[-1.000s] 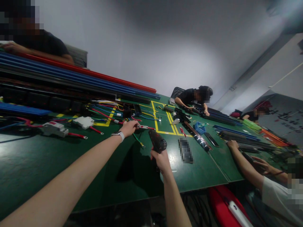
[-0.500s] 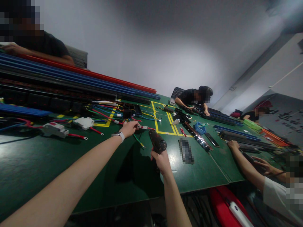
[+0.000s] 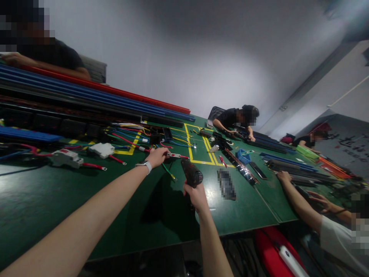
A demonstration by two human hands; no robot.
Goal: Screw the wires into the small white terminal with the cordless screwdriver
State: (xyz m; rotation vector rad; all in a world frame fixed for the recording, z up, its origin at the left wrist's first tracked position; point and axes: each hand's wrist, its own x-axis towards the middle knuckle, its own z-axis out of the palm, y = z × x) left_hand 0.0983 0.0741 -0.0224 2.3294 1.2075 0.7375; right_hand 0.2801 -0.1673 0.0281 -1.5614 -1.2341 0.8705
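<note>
My right hand (image 3: 197,196) is wrapped round the grip of a black cordless drill (image 3: 192,173), whose front end points away from me. Just left of the drill's tip, my left hand (image 3: 157,157), with a watch on its wrist, is closed on a white circuit breaker (image 3: 173,155) with red marks, partly hidden by the fingers. A red wire (image 3: 184,157) runs out of it toward the drill tip; whether they touch I cannot tell. Below hangs a green-yellow wire (image 3: 168,171) with a lug. Two more white breakers (image 3: 67,158) with red leads lie at the left.
Long blue rails (image 3: 86,96) and a red rail (image 3: 123,93) lie along the far side of the green table (image 3: 121,223). A blurred-out dark item (image 3: 226,184), a red pen-like tool (image 3: 223,161) and a blue bin (image 3: 244,156) sit right of the drill. Co-workers sit around the table.
</note>
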